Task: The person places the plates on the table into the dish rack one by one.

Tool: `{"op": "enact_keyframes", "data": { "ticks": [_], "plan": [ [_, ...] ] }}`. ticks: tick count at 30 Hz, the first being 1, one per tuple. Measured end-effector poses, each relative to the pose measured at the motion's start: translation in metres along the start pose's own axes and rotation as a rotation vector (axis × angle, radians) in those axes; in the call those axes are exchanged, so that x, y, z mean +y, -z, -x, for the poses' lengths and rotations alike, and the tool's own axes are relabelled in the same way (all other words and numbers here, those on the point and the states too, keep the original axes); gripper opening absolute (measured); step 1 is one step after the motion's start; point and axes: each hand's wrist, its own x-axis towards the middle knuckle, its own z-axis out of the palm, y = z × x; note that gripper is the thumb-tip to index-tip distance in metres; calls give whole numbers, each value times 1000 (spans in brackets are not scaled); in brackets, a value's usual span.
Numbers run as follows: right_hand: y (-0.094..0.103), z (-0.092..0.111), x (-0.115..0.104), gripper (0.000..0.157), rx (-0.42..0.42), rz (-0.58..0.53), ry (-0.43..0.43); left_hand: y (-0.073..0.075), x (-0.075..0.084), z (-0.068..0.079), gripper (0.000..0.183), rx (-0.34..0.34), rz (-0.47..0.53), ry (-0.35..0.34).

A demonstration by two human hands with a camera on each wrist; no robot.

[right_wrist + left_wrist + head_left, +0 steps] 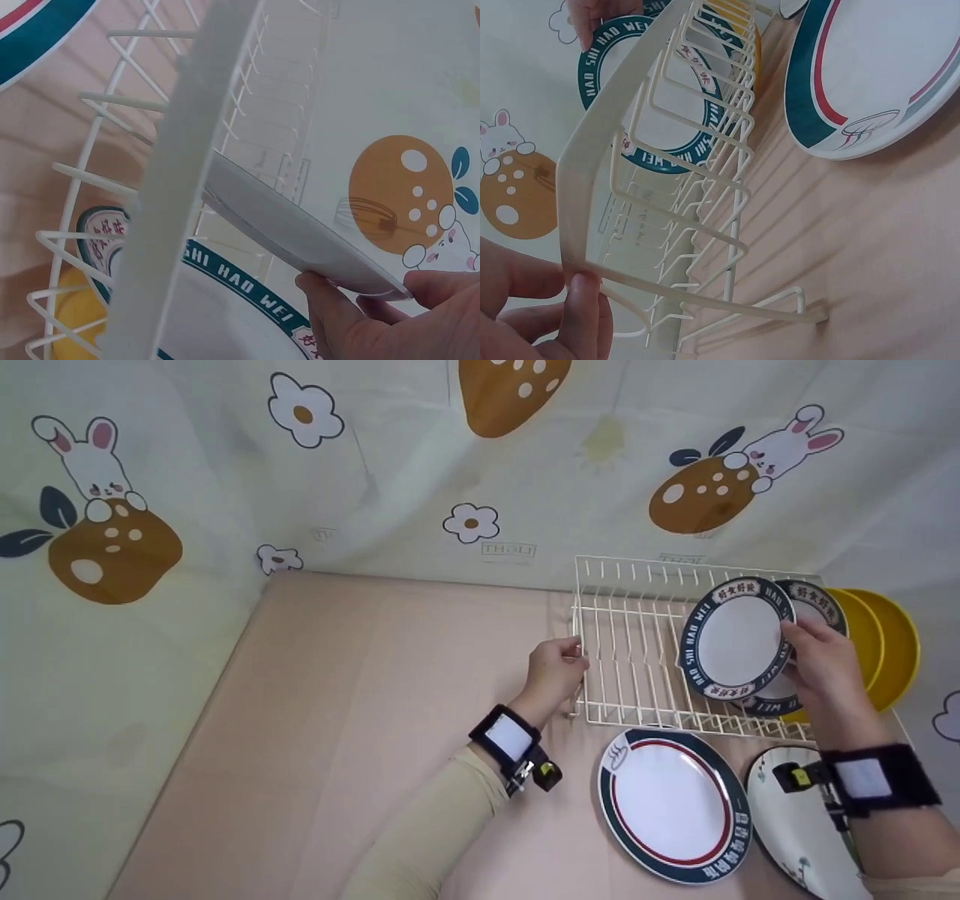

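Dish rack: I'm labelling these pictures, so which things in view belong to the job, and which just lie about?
Seemingly in the job: dish rack, gripped by left hand; front plate, held by right hand; matching plate; yellow dishes.
Lying about, though perhaps involved: red-ringed plate; sprig-patterned plate.

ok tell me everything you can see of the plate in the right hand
The round white plate with a dark teal rim looks like glazed ceramic, its underside plain and pale. White lettering and pale panels of Chinese characters decorate the rim. It is held tilted at the cream wire dish rack, in front of a matching round teal-rimmed plate; the right hand pinches its right edge. Contact with the rack is unclear.
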Motion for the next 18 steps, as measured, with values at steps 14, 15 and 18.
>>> {"op": "enact_keyframes", "data": {
  "ticks": [14, 15, 18],
  "plan": [
    [-5, -3, 14, 71, -64, 33, -37, 1, 3, 2, 35, -29, 31, 48],
    [-5, -3, 16, 70, -70, 33, -37, 1, 3, 2, 35, -29, 33, 56],
    [-6, -4, 20, 69, -74, 49, -35, 0, 2, 1, 36, -23, 32, 67]
  ]
}}
